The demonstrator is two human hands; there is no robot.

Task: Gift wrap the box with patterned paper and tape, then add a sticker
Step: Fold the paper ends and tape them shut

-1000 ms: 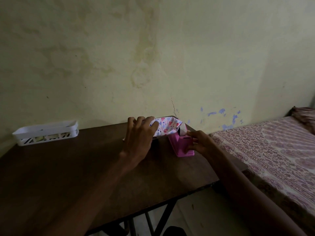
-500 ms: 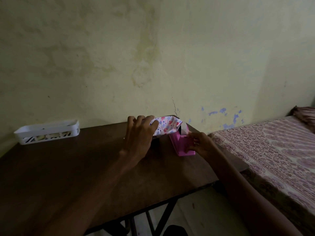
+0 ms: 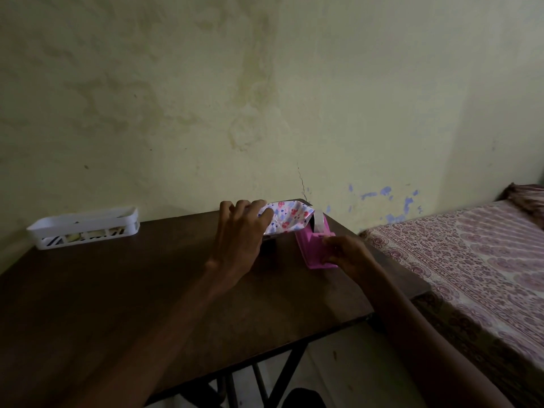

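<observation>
Dark matte wood forms the surface (image 3: 147,290), set against a stained wall. My left hand (image 3: 240,231) clamps the crinkly patterned paper (image 3: 287,217) over the box, hidden beneath at the far edge. I'd hold that fold taut. My right hand (image 3: 344,253) grips the glossy pink tape dispenser (image 3: 309,245) just beside it. I'd draw the tape slowly and tear it cleanly.
</observation>
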